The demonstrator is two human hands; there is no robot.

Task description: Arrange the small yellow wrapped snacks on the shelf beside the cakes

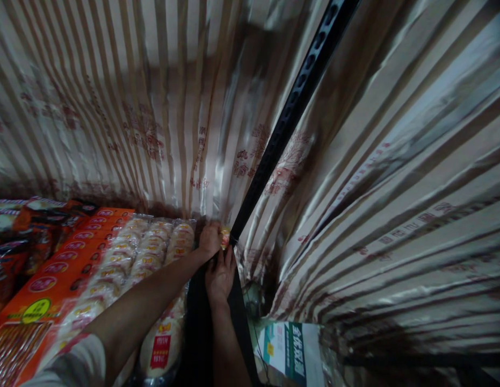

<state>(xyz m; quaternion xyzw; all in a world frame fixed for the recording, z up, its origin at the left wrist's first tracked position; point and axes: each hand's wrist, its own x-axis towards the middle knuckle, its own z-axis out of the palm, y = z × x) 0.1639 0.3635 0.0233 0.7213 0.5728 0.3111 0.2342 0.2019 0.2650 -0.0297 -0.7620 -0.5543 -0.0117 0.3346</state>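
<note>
Striped, shiny curtains (113,107) hang all around in dim light; a black perforated post (290,115), possibly shelving, crosses them.

Both hands meet at the foot of the black perforated upright (292,110). Left hand (210,239) pinches a small yellow item (225,236) against the post, right hand (220,274) just below, touching it. Striped curtain (395,177) behind. Left: clear pack of round cakes (149,252), then orange boxes (68,263). Near right: green-and-white carton (290,352).
</note>
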